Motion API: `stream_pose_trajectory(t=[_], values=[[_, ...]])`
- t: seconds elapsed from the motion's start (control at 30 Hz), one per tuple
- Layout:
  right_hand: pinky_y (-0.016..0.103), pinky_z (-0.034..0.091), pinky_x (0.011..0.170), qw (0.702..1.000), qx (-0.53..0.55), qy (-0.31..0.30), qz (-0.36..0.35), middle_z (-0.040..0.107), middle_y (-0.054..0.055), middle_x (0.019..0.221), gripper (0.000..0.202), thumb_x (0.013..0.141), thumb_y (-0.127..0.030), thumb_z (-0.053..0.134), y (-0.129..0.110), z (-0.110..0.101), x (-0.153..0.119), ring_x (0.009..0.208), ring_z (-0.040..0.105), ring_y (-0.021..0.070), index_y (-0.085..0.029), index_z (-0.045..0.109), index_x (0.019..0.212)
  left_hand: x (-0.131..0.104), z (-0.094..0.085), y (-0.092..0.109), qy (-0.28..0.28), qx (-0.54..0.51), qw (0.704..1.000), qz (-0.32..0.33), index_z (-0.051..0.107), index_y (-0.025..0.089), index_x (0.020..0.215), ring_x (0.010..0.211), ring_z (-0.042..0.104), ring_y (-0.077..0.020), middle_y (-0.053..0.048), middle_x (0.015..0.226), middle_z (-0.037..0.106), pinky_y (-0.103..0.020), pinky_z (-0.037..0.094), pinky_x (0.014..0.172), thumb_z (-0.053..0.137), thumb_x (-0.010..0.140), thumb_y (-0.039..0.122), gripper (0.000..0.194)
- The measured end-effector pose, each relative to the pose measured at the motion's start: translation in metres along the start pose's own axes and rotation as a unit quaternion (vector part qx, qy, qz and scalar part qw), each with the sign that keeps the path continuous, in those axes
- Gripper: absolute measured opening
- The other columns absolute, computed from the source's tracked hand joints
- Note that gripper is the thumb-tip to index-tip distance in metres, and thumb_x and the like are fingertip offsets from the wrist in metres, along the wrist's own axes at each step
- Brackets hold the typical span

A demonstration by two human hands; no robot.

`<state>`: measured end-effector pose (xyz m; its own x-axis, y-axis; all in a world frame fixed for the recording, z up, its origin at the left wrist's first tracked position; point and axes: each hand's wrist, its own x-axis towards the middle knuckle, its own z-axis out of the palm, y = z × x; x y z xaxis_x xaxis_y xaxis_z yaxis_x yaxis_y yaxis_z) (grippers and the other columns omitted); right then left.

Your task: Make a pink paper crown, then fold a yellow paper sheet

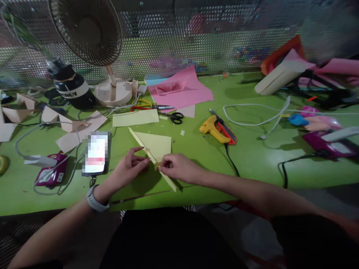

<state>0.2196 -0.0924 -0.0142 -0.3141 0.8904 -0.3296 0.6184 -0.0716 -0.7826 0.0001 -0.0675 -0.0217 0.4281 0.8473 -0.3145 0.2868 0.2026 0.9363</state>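
Observation:
A sheet of pale yellow paper [159,144] is in front of me, with a narrow folded strip running diagonally along its near left side. My right hand [179,168] pinches this folded edge between thumb and curled fingers, close to its middle. From the other side, my left hand [133,164] grips the same edge with thumb and index fingertip, its other fingers loosely bent. Behind the sheet lie a yellow paper strip [136,118] and black-handled scissors [177,118]. The undersides of my fingers are partly hidden.
A yellow glue gun [214,129] rests right of the paper, its cord trailing forward. On the left are a phone [97,153], a purple power strip [53,170] and loose cables. A fan [112,91], dark bottle [74,87] and pink paper [196,89] stand or lie further back.

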Motion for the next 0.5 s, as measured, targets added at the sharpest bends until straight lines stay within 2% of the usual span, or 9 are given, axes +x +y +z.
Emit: stream_pose_trajectory(t=[0.1,0.17,0.23,0.3,0.37,0.4,0.5], values=[[0.025,0.041,0.055,0.996,0.068,-0.02,-0.051,0.067,0.001,0.071,0.017,0.087,-0.031,0.067,-0.006,0.019,-0.002,0.06,0.056,0.0121,-0.016,0.065,0.078,0.003,0.005,-0.002,0.031,-0.09,0.995,-0.005,0.031,0.018,0.147,0.076,0.067,-0.0148,-0.003,0.089,0.071,-0.028,0.054,0.071,0.07,0.084,0.041,0.079],[0.026,0.044,0.058,0.992,0.071,-0.027,-0.105,0.067,0.002,0.073,0.019,0.088,-0.033,0.066,-0.008,0.023,-0.002,0.063,0.057,0.0129,-0.017,0.066,0.079,0.007,0.002,-0.005,0.061,-0.121,0.991,0.01,0.027,0.02,0.152,0.074,0.064,-0.0116,0.001,0.084,0.068,-0.024,0.052,0.07,0.072,0.081,0.033,0.085],[0.03,0.05,0.067,0.984,0.05,0.023,-0.17,0.068,0.004,0.08,0.02,0.091,-0.035,0.063,-0.007,0.014,0.0,0.071,0.061,0.0158,-0.017,0.066,0.081,0.01,-0.005,-0.006,0.084,-0.133,0.987,0.026,0.025,0.022,0.154,0.075,0.064,-0.0102,0.003,0.083,0.066,-0.022,0.051,0.072,0.072,0.081,0.028,0.087],[0.037,0.053,0.081,0.968,0.029,0.136,-0.211,0.069,0.008,0.093,0.021,0.092,-0.038,0.061,-0.003,-0.005,0.005,0.087,0.063,0.0205,-0.018,0.066,0.088,0.012,-0.015,-0.005,0.087,-0.13,0.987,0.033,0.021,0.025,0.155,0.078,0.065,-0.0103,0.003,0.084,0.065,-0.024,0.053,0.075,0.07,0.082,0.027,0.088],[0.044,0.05,0.095,0.956,0.047,0.229,-0.177,0.068,0.011,0.11,0.024,0.091,-0.042,0.063,0.003,-0.027,0.012,0.107,0.062,0.0254,-0.02,0.066,0.1,0.014,-0.023,-0.003,0.079,-0.107,0.99,0.04,0.021,0.025,0.156,0.079,0.066,-0.011,0.003,0.086,0.066,-0.026,0.055,0.077,0.068,0.084,0.028,0.085],[0.045,0.051,0.095,0.96,0.084,0.227,-0.138,0.067,0.012,0.116,0.029,0.091,-0.045,0.062,0.006,-0.036,0.016,0.109,0.062,0.0257,-0.021,0.064,0.107,0.015,-0.026,-0.002,0.075,-0.097,0.991,0.044,0.023,0.025,0.155,0.08,0.067,-0.0115,0.002,0.087,0.067,-0.026,0.056,0.077,0.067,0.084,0.029,0.084],[0.042,0.055,0.089,0.972,0.209,0.099,-0.037,0.07,0.014,0.112,0.043,0.089,-0.052,0.064,0.014,-0.048,0.027,0.098,0.068,0.0237,-0.021,0.06,0.118,0.02,-0.027,-0.005,0.07,-0.099,0.992,0.043,0.029,0.024,0.152,0.085,0.069,-0.0138,-0.001,0.094,0.071,-0.027,0.058,0.075,0.069,0.084,0.032,0.08]])
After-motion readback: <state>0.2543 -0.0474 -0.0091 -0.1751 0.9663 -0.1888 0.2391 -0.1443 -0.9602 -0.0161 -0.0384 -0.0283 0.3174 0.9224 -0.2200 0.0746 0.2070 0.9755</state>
